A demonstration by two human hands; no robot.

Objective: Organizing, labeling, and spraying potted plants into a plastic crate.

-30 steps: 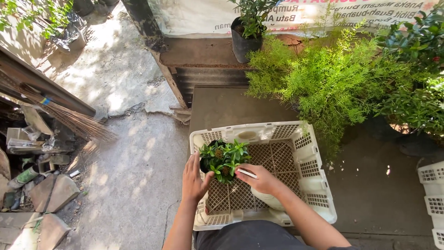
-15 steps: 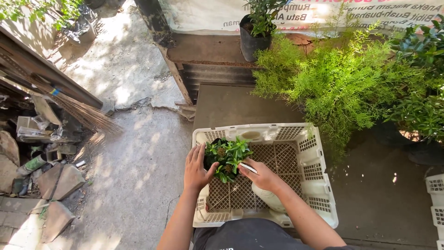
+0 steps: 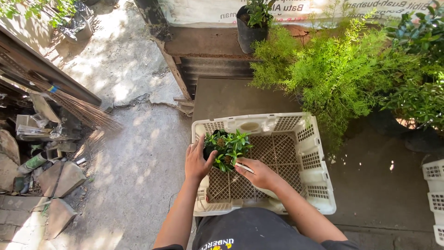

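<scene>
A small green plant (image 3: 227,149) in a dark pot sits in the back left corner of a white plastic crate (image 3: 314,163). My left hand (image 3: 198,160) cups the plant's left side. My right hand (image 3: 257,174) presses against its right side and has a thin white object, perhaps a label, between the fingers. Both hands reach down inside the crate.
A bushy feathery plant (image 3: 340,69) stands right behind the crate. A black pot (image 3: 251,32) with a plant sits on a wooden step. A straw broom (image 3: 76,105), rubble and stones lie on the left. Another white crate (image 3: 434,196) is at the right edge.
The view has shifted slightly. Both hands have stayed on the small plant in the crate's back left corner, closing a little more around it.
</scene>
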